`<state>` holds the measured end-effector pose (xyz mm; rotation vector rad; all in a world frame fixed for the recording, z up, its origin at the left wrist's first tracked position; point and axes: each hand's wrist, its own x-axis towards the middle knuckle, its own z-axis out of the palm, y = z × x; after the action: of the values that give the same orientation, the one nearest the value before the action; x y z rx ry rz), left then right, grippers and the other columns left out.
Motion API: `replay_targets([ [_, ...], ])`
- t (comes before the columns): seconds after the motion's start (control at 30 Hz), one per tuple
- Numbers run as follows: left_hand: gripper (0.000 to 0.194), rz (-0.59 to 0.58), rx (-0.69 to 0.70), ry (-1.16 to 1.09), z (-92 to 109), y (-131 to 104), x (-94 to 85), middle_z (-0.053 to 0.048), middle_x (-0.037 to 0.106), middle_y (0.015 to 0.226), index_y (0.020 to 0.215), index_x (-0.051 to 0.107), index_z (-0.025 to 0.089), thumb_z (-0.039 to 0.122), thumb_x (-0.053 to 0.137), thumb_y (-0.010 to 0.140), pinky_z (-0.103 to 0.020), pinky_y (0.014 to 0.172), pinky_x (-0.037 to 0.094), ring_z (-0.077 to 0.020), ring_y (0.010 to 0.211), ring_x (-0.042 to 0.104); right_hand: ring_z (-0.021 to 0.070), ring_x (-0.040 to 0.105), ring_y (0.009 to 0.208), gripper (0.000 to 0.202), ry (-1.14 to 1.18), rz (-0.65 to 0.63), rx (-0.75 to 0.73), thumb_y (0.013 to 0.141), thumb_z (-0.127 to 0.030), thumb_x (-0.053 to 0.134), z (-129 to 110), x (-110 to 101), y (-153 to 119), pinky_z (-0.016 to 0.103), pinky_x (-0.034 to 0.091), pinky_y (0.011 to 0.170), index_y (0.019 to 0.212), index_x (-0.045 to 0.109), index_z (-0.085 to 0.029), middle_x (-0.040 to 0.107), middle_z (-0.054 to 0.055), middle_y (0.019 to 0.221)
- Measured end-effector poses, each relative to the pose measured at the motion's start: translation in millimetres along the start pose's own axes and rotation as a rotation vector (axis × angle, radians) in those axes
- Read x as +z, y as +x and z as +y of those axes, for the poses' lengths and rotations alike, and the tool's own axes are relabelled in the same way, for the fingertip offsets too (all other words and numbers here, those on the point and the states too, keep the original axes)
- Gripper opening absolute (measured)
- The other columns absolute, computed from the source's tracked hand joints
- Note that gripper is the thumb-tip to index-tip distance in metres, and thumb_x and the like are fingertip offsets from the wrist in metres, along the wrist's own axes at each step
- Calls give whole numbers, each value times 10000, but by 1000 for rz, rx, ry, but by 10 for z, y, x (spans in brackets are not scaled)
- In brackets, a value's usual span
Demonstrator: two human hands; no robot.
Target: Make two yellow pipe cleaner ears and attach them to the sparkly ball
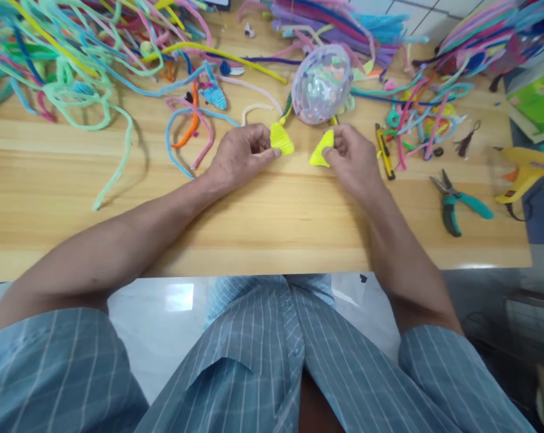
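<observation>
My left hand (pixel 242 150) pinches a small yellow ribbed piece (pixel 281 139), roughly triangular, between thumb and fingers. A similar yellow triangular piece (pixel 320 150) is pinched in my right hand (pixel 353 157). The two pieces are held apart, a short gap between them, low over the wooden table (pixel 272 222). Just beyond them stands a round clear container (pixel 322 84) with small colourful bits in it. To the right of my right hand lies a yellow and black utility knife (pixel 384 151).
Tangled pipe cleaners (pixel 82 90) cover the back left; bundles of them (pixel 326 24) lie at the back. On the right are teal-handled pliers (pixel 456 201), a yellow glue gun (pixel 528 171), a small dark tassel (pixel 467 139) and a green packet (pixel 537 99). The table's front edge runs below my forearms.
</observation>
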<state>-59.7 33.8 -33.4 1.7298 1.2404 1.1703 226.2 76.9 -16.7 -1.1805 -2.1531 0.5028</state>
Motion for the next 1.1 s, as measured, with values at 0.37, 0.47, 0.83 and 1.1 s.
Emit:
replay_targets([
  [0.37,352,20,276,235,226,-139,94,-48,709,775,830,684,262,579,710,982,-434,817,556,-252,787,684,318,748,1102,134,13,50,-230,991,-373,699,-580,93,-155,544,636,973,1124,692,-354,788,53,1141],
  [0.47,349,57,286,242,285,-182,100,-55,740,879,952,722,250,597,708,990,-414,842,561,-235,816,691,311,757,983,42,-2,85,-277,990,-330,668,-597,132,-182,532,635,912,1029,672,-342,791,44,1008],
  [0.83,390,38,162,-134,497,-310,181,-22,717,875,1068,685,250,621,754,973,-299,655,518,-158,716,626,359,743,983,193,-186,201,-340,927,-211,675,-629,67,-264,620,629,881,1038,700,-367,775,69,1089],
  [1.1,362,41,135,-149,473,-289,163,-32,735,896,1065,724,206,556,769,987,-251,637,488,-126,698,603,343,712,1158,336,-11,193,-374,958,-272,698,-664,55,-241,572,610,994,1291,666,-307,716,114,1240],
])
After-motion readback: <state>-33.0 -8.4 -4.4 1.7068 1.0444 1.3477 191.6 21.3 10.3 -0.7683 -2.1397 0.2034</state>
